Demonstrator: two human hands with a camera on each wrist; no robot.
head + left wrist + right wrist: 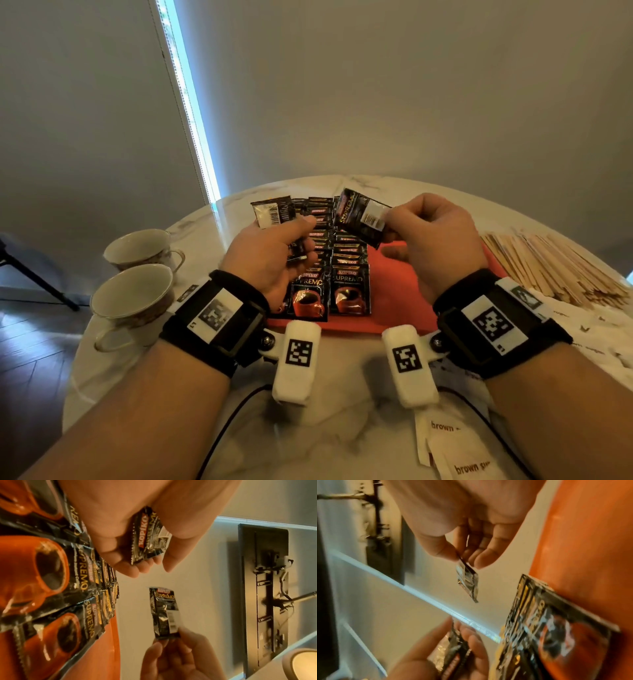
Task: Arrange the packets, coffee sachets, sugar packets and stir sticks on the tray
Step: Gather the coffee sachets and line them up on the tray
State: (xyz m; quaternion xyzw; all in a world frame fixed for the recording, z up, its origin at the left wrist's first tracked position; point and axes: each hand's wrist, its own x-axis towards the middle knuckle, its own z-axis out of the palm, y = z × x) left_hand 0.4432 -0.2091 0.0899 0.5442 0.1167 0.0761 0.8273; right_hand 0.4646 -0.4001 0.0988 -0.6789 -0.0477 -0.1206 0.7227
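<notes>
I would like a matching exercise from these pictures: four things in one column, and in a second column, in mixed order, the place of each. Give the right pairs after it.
Things
1. single coffee sachet
2. stir sticks
3. two cups
4. sugar packets

Places
A. on the table, left of the red tray
B. pinched in the right hand, above the tray
C. on the table near the person, printed "brown"
D. heaped on the table, right of the tray

Pairs: 1-B, 2-D, 3-A, 4-C
</notes>
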